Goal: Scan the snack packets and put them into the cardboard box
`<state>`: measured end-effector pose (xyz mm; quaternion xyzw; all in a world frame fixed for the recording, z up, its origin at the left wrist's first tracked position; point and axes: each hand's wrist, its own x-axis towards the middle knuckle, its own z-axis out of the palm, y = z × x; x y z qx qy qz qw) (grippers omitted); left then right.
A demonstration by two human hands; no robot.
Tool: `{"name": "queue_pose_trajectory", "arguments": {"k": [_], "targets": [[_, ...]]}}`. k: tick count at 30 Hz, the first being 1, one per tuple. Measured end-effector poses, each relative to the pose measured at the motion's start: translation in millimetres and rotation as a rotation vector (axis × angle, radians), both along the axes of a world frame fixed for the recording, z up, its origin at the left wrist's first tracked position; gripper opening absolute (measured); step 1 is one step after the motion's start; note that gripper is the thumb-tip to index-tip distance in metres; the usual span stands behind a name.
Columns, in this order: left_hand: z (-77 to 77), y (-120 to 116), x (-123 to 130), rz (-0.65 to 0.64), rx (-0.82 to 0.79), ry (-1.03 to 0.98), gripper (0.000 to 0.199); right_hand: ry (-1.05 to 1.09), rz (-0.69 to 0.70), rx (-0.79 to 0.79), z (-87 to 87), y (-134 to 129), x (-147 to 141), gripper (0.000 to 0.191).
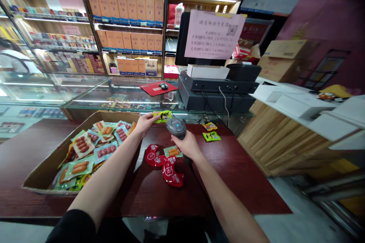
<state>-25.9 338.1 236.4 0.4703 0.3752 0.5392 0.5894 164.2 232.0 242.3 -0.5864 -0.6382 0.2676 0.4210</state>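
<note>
My left hand (145, 123) pinches one end of a small yellow-green snack packet (163, 116) above the far edge of the table. In my right hand (188, 145) is a grey barcode scanner (176, 127), its head showing a small blue light and close to the packet. Beneath my hands lie two curved red packages (172, 174) and a pale green sausage packet (173, 151). To the left of my left arm sits an open cardboard box (42, 167) full of vacuum-packed sausages (82, 144).
Two small packets, one orange (210, 126) and one green (211, 136), lie to the right. Behind stand a glass display counter (85, 97), a red mouse pad (154, 88) and a monitor bearing a paper sign (215, 34). The scanner cable runs down by my right arm.
</note>
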Motion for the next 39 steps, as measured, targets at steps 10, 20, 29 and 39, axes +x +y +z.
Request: {"name": "queue_pose_trajectory", "arguments": {"k": [10,20,29,39], "targets": [[-3.9,3.1,-0.9,0.007,-0.009,-0.005,0.051,-0.022,-0.013,0.028,1.0,2.0,1.2,0.023],[2.3,-2.0,1.4,0.010,-0.024,-0.007,0.051,0.010,-0.003,0.021,0.6,2.2,1.8,0.024],[24.1,-11.4,-47.9,0.189,0.002,0.039,0.051,0.101,0.142,-0.101,10.9,10.0,-4.5,0.028],[46.7,-68.6,-172.8,0.552,0.069,0.418,0.053,0.112,0.341,-0.166,30.9,43.0,0.7,0.031]]}}
